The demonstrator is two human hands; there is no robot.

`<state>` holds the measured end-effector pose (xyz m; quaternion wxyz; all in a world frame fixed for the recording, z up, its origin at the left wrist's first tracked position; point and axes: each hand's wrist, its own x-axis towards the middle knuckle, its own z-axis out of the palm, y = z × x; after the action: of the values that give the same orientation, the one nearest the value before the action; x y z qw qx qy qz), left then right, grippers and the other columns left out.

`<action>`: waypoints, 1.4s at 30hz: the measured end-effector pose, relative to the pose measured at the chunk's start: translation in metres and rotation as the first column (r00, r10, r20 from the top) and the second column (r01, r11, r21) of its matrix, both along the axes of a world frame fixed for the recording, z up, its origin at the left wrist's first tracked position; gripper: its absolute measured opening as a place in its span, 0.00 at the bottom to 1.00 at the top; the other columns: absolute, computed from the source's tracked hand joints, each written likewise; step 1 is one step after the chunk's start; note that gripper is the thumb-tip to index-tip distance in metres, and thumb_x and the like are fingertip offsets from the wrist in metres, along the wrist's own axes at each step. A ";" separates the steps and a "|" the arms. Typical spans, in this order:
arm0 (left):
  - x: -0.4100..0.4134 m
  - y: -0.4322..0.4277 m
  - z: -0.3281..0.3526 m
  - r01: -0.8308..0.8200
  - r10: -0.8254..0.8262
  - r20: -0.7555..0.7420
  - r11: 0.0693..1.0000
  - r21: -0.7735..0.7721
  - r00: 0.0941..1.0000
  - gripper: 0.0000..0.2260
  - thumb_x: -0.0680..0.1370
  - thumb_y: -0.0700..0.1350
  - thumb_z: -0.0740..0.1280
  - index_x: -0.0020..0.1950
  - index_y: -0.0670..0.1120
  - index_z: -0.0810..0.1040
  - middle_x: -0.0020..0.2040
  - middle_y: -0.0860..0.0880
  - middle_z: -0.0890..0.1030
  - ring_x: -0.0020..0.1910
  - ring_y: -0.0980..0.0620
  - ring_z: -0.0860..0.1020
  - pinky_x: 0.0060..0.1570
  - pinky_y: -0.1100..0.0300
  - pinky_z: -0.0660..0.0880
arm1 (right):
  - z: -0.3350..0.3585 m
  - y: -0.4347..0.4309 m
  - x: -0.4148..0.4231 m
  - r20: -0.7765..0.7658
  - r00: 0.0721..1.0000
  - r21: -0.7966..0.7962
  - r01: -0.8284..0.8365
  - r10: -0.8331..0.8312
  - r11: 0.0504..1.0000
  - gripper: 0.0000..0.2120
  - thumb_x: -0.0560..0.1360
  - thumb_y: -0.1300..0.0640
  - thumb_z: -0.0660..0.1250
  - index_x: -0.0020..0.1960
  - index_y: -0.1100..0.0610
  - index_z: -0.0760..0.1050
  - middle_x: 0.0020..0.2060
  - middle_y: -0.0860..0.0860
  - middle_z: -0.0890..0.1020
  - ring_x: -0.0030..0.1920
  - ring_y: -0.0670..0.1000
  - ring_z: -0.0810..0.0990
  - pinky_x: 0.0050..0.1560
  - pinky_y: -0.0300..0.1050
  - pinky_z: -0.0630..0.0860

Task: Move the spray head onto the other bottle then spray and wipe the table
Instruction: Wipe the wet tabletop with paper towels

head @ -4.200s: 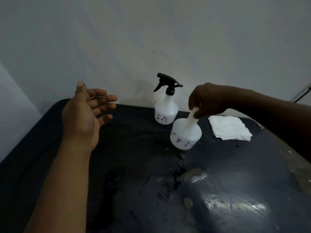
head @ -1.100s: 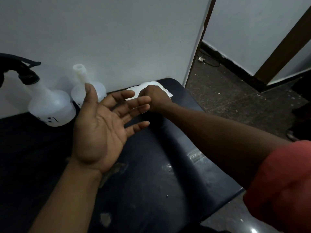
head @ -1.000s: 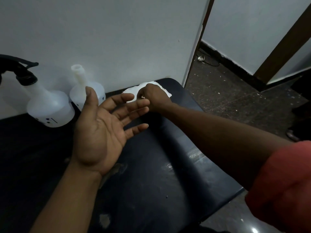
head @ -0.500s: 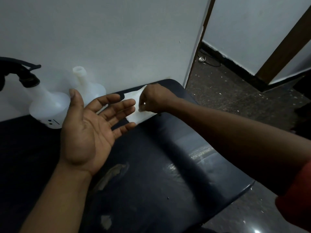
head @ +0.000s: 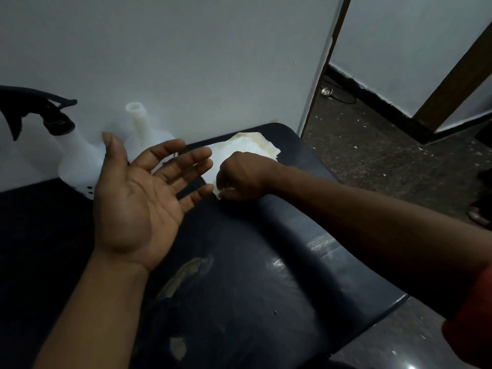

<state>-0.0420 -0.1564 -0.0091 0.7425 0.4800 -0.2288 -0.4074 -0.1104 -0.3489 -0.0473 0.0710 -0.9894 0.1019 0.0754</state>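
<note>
Left hand [head: 138,198] palm-up, right hand [head: 241,177] pinching cloth [head: 239,149]

The table [head: 266,288] has a dark, glossy, leather-like skin, scuffed to pale patches. Both bottles at ten o'clock, one [head: 80,166] capped, one [head: 138,123] open-necked, look like matt translucent white plastic; the spray head [head: 40,113] is black plastic. The wipe [head: 247,147] looks like soft crumpled paper.

wall [head: 186,54]: plain white | floor [head: 386,161]: dark, speckled | door frame [head: 452,75]: brown wood; dim light
</note>
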 end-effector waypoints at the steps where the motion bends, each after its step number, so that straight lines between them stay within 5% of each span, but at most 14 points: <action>1: 0.000 0.000 0.001 0.002 -0.002 -0.007 1.000 -0.008 1.000 0.33 0.79 0.68 0.44 0.56 0.47 0.79 0.60 0.40 0.83 0.61 0.43 0.81 0.47 0.50 0.81 | 0.001 0.001 0.000 -0.016 1.000 -0.036 -0.012 0.012 0.999 0.13 0.75 0.48 0.65 0.48 0.56 0.82 0.46 0.52 0.84 0.47 0.55 0.80 0.49 0.47 0.77; 6: 0.000 0.001 0.003 -0.005 0.005 -0.021 1.000 -0.016 1.000 0.33 0.79 0.68 0.44 0.54 0.48 0.81 0.59 0.40 0.83 0.61 0.42 0.81 0.47 0.50 0.80 | 0.002 0.002 0.003 -0.028 0.999 -0.039 0.034 -0.035 0.999 0.12 0.75 0.50 0.64 0.46 0.57 0.82 0.44 0.56 0.84 0.45 0.57 0.81 0.48 0.50 0.78; 14: 0.003 0.003 0.004 -0.015 0.013 -0.048 0.999 -0.040 0.999 0.32 0.79 0.68 0.44 0.55 0.48 0.80 0.59 0.40 0.83 0.61 0.42 0.81 0.46 0.51 0.81 | 0.003 -0.016 -0.001 0.122 0.987 0.201 0.080 -0.105 0.976 0.07 0.73 0.54 0.71 0.47 0.54 0.85 0.46 0.49 0.85 0.46 0.49 0.81 0.49 0.41 0.74; 17: 0.003 0.003 0.005 -0.015 0.013 -0.055 0.999 -0.045 0.998 0.32 0.79 0.68 0.44 0.55 0.47 0.79 0.59 0.40 0.83 0.61 0.42 0.81 0.46 0.50 0.81 | 0.005 -0.023 0.000 0.179 0.962 0.269 0.155 -0.208 0.950 0.06 0.71 0.53 0.72 0.46 0.52 0.85 0.42 0.48 0.84 0.38 0.39 0.77 0.38 0.27 0.68; 22: 0.005 0.005 0.007 -0.027 0.020 -0.086 0.997 -0.070 0.996 0.32 0.79 0.68 0.46 0.54 0.47 0.80 0.58 0.39 0.84 0.60 0.41 0.81 0.46 0.50 0.82 | 0.018 -0.038 -0.005 0.146 0.881 0.664 0.251 -0.451 0.704 0.01 0.70 0.57 0.75 0.41 0.51 0.85 0.33 0.39 0.83 0.37 0.32 0.78 0.39 0.24 0.70; 27: 0.008 0.007 0.007 -0.014 0.003 -0.115 0.995 -0.096 0.993 0.32 0.79 0.68 0.46 0.53 0.47 0.81 0.59 0.39 0.83 0.60 0.41 0.81 0.47 0.49 0.82 | 0.027 -0.040 -0.013 0.104 0.877 0.756 0.237 -0.470 0.609 0.06 0.70 0.58 0.74 0.36 0.50 0.83 0.30 0.39 0.82 0.29 0.36 0.75 0.25 0.27 0.64; 30: 0.009 0.008 0.007 -0.008 -0.004 -0.116 0.994 -0.111 0.993 0.32 0.78 0.68 0.46 0.54 0.47 0.80 0.59 0.39 0.83 0.60 0.41 0.81 0.47 0.49 0.81 | 0.032 -0.041 -0.013 0.092 0.867 0.791 0.235 -0.489 0.565 0.05 0.69 0.56 0.74 0.35 0.50 0.83 0.36 0.47 0.82 0.38 0.46 0.72 0.26 0.34 0.62; 35: 0.012 0.009 0.004 -0.037 0.031 -0.098 0.997 -0.061 0.995 0.28 0.79 0.67 0.50 0.54 0.47 0.79 0.58 0.40 0.84 0.59 0.42 0.82 0.48 0.50 0.81 | 0.047 -0.034 -0.012 0.097 0.879 0.899 0.125 -0.468 0.420 0.07 0.72 0.61 0.71 0.36 0.53 0.82 0.29 0.44 0.76 0.32 0.44 0.68 0.31 0.38 0.61; 39: 0.009 0.007 0.005 -0.181 0.147 0.219 0.973 0.146 0.965 0.13 0.76 0.57 0.68 0.54 0.50 0.78 0.51 0.46 0.86 0.54 0.47 0.84 0.43 0.54 0.80 | 0.075 -0.014 -0.012 0.099 0.880 0.974 0.010 -0.464 0.227 0.05 0.72 0.60 0.64 0.38 0.55 0.75 0.36 0.52 0.74 0.39 0.51 0.71 0.39 0.42 0.67; 42: 0.012 0.013 0.006 -0.399 0.214 0.545 0.883 0.248 0.811 0.29 0.63 0.58 0.78 0.60 0.52 0.74 0.52 0.49 0.83 0.51 0.50 0.83 0.44 0.54 0.79 | 0.101 0.009 -0.013 0.087 0.902 0.995 -0.057 -0.424 0.083 0.10 0.77 0.62 0.58 0.38 0.57 0.72 0.31 0.52 0.72 0.33 0.50 0.71 0.34 0.42 0.69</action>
<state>-0.0300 -0.1436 -0.0033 0.6158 0.7245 -0.2555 -0.1749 -0.1231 -0.3395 0.0536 0.7366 -0.6590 0.1368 -0.0665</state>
